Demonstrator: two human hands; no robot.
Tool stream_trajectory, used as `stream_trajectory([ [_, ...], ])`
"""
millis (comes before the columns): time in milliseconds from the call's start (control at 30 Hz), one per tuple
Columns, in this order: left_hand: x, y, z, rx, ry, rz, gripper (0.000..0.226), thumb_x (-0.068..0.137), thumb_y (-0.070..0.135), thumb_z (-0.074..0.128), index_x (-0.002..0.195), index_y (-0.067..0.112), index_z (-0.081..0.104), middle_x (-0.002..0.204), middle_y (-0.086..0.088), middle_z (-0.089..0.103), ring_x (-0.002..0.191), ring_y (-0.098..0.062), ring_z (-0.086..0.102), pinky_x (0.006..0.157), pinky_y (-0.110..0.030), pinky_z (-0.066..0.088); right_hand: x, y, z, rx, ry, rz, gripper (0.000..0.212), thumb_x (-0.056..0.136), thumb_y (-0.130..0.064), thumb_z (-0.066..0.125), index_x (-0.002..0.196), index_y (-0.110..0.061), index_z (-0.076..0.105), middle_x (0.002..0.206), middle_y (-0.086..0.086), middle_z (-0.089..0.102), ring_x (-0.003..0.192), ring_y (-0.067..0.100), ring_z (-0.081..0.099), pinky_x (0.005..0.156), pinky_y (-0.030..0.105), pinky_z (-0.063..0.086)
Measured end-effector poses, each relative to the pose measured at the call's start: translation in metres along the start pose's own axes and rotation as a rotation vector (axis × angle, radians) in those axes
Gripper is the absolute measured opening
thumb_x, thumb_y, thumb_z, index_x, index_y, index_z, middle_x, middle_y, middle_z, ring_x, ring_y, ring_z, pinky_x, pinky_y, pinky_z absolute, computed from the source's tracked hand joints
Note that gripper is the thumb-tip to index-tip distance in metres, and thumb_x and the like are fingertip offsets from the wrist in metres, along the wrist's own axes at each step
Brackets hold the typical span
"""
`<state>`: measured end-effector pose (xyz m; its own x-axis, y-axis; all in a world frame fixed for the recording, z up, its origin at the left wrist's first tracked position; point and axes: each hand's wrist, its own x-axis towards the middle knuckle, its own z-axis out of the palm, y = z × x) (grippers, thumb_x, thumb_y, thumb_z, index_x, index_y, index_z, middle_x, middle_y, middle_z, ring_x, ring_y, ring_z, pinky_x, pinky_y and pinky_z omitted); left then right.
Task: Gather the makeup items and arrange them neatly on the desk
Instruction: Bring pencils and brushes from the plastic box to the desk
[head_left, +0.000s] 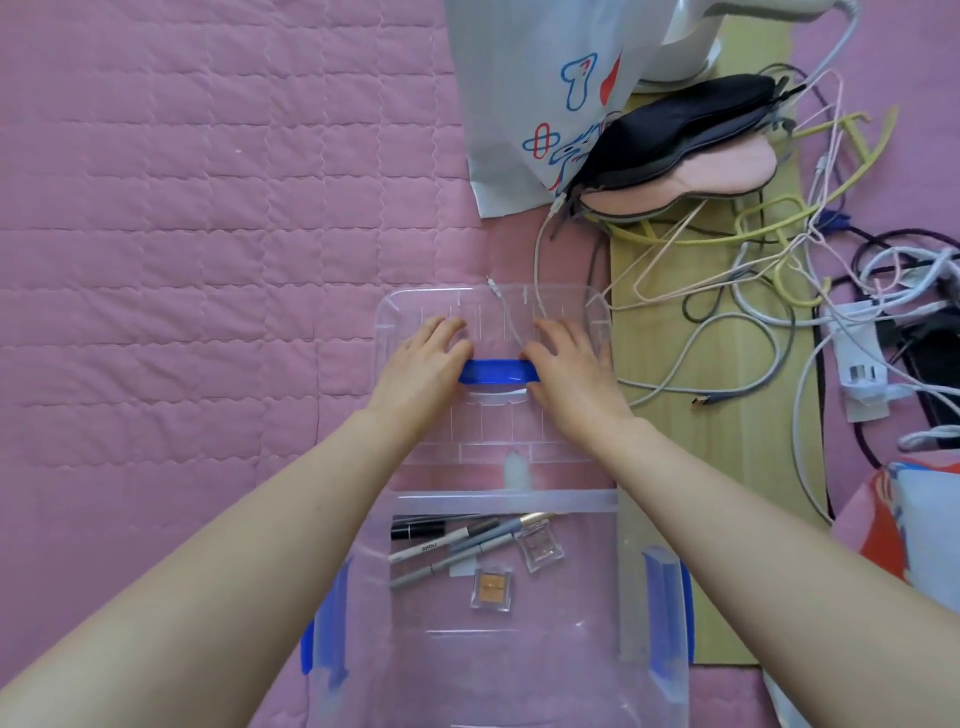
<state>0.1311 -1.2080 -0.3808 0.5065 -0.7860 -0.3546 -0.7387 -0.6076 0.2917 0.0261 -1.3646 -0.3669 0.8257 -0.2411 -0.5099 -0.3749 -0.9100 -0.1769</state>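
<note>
The left hand (423, 361) lies palm-down, fingers relaxed and nearly straight, on a clear plastic lid (493, 374), touching the left end of its blue handle (497, 372). The right hand (566, 366) rests the same way on the right end. Nearer the person, a clear plastic bin (631, 571) holds makeup pencils (447, 551) and two small square eyeshadow pots (491, 588). All sit on a pink quilted bedspread (208, 234); tangled cables (753, 291) lie right. Both forearms reach forward.

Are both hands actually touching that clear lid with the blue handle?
Touching. The head view shows the left hand and right hand lying flat on the clear lid, either side of its blue handle.
</note>
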Motion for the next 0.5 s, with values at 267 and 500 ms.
stream_trajectory([
  [267,-0.019,0.009,-0.024,-0.077,0.036,-0.021,0.042,0.098,0.016,0.047,0.139,0.012,0.043,0.154,-0.005,0.03,0.146,-0.021,0.016,0.114,-0.033,0.021,-0.018,-0.001,-0.018,0.043,0.114,0.033,0.056,0.094,-0.016,0.046,0.147,-0.011,0.027,0.154,0.007,0.025,0.146,0.028,0.012,0.116,0.052,0.016],
  [500,-0.069,0.037,-0.054,-0.118,0.248,-0.011,0.035,0.094,0.009,0.053,0.128,0.005,0.055,0.131,-0.007,0.057,0.134,-0.027,0.038,0.109,-0.033,0.029,-0.075,-0.019,-0.044,-0.038,0.275,-0.088,0.055,0.092,-0.012,0.046,0.145,-0.005,0.031,0.152,0.011,0.032,0.146,0.029,0.015,0.118,0.048,0.012],
])
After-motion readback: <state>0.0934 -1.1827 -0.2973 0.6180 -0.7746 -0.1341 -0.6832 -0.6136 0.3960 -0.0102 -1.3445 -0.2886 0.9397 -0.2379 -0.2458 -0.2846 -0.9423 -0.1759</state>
